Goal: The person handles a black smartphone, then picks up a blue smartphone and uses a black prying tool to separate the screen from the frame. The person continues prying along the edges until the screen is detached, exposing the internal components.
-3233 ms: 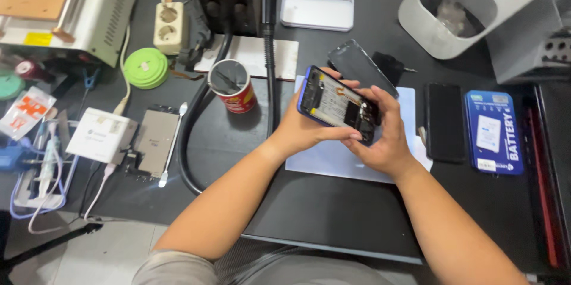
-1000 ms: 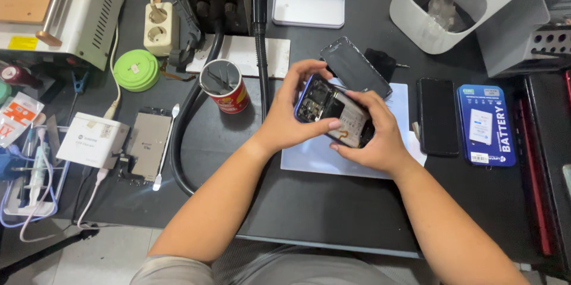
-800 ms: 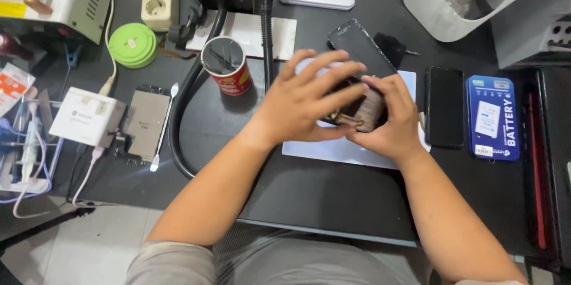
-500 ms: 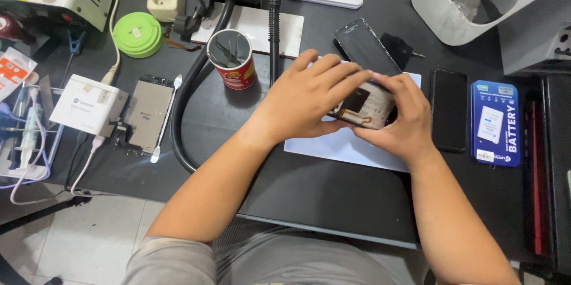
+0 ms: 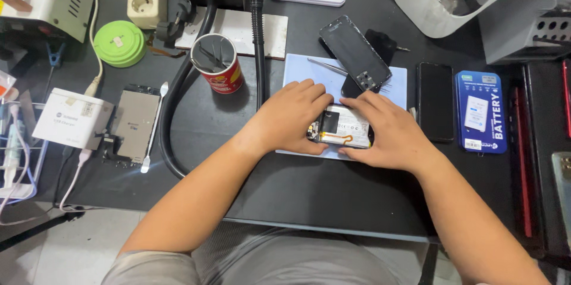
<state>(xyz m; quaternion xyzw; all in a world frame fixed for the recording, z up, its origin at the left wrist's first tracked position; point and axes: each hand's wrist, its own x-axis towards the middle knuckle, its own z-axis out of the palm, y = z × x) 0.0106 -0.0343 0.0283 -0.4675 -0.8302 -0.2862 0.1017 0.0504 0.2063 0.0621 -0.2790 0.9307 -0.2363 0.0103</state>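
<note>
The opened phone (image 5: 344, 128) lies flat at the centre of the frame, on the lower edge of a pale blue rectangular mat (image 5: 300, 71) that rests on the dark matte surface (image 5: 333, 196). Its back is off: a white battery label, a dark square component and a thin orange flex strip show between the hands.

The left hand (image 5: 289, 119) lies palm down over the phone's left end, fingers together and pressing on it. The right hand (image 5: 389, 133) covers the right end in the same manner, fingers flat along the upper edge. Both grips are closed onto the phone from opposite ends.

Just above the hands, a glossy black rear panel (image 5: 355, 52) lies tilted on the mat, with slim metal tweezers (image 5: 327, 66) beside it. A second dark phone (image 5: 435, 102) and a blue battery package (image 5: 481, 111) lie at right. A red cylindrical can (image 5: 217, 63) stands upper left of centre, beside a black ribbed hose (image 5: 257, 35).
</note>
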